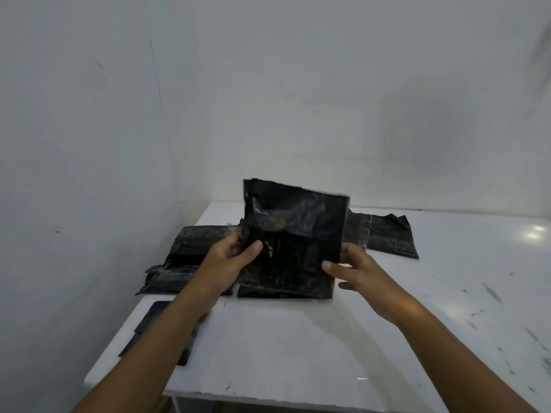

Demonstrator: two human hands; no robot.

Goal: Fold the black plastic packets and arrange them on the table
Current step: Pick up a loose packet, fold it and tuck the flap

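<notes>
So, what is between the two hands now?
In the head view, the black packet is between the left hand and the right hand, each pinching one side edge.

The white surface (pixel 283 353) carries a loose heap of black packets (pixel 187 251) at its left edge. Nearer the person than the heap, small folded packets (pixel 153 315) lie flat along the same edge. Right of the heap and slightly farther back, more unfolded packets (pixel 387 234) lie spread. Far right of the heap, dark scuffs (pixel 492 293) mark the top.
</notes>
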